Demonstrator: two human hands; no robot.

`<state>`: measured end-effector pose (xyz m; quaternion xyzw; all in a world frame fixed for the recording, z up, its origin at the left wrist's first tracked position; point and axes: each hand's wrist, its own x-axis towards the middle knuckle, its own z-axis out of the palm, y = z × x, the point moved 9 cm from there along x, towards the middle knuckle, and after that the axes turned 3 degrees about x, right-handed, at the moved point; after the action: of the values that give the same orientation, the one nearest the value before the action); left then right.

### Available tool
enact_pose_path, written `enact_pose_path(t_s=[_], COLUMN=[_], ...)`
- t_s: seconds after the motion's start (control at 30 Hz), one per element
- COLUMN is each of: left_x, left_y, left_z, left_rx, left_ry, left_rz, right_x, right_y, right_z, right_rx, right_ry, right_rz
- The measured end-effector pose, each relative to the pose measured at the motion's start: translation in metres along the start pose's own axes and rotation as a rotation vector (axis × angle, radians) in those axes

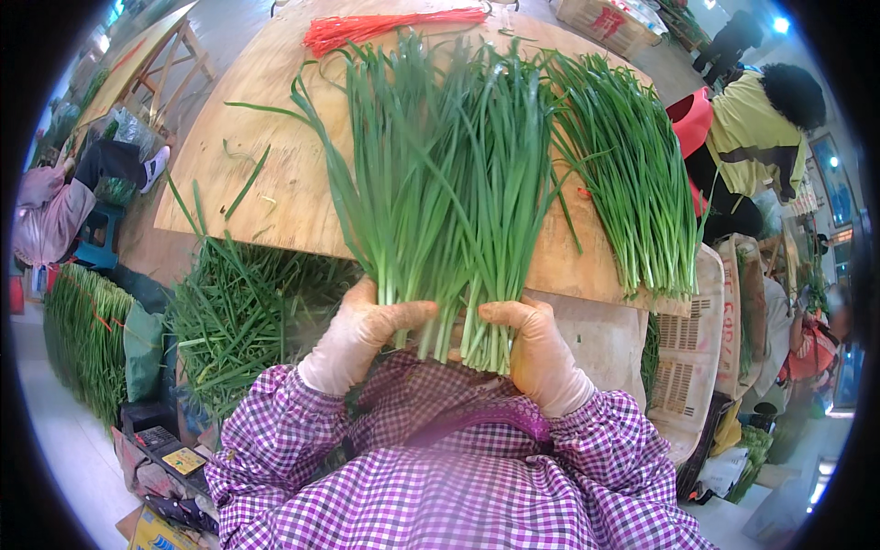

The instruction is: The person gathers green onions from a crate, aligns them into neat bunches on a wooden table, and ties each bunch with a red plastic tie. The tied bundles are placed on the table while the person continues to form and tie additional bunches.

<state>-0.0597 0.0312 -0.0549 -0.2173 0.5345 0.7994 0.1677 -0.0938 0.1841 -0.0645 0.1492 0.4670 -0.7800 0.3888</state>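
Observation:
A wide bunch of green Chinese chives (447, 185) fans out over the wooden board, its pale cut stem ends towards me. My left hand (361, 330), in a soiled thin glove, grips the stems on the left side, thumb across the front. On the right side my right hand (540, 350), gloved too, holds the stems in the same way. Some stems hang between the two thumbs. The fingers behind the bunch are mostly hidden. A second pile of chives (632, 172) lies on the board at the right, apart from my hands.
Red ties (392, 27) lie at the far edge of the plywood tabletop (289, 179). Loose chives (240, 309) are heaped below left, near bundled chives (86, 330). A plastic crate (687, 371) stands at right. One person (756, 130) sits at right by a red chair (689, 120); another (55, 206) sits at left.

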Motion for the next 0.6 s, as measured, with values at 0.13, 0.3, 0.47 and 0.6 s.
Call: enact_pose_path(t_s=[0.13, 0.3, 0.47, 0.6], left_x=[0.003, 0.005, 0.007, 0.008], left_y=[0.003, -0.002, -0.010, -0.011], left_z=[0.019, 0.020, 0.010, 0.012], left_rx=[-0.027, -0.022, -0.119, -0.145], left_ry=[-0.035, 0.002, 0.014, 0.018], left_rz=[0.116, 0.136, 0.058, 0.066], right_x=[0.007, 0.006, -0.001, 0.000], right_y=[-0.018, 0.009, -0.001, 0.011], right_z=[0.013, -0.008, -0.004, -0.011], right_rx=[-0.570, -0.245, -0.133, -0.025], right_ry=[-0.038, 0.053, 0.028, 0.162], right_rz=[-0.399, 0.016, -0.041, 0.045])
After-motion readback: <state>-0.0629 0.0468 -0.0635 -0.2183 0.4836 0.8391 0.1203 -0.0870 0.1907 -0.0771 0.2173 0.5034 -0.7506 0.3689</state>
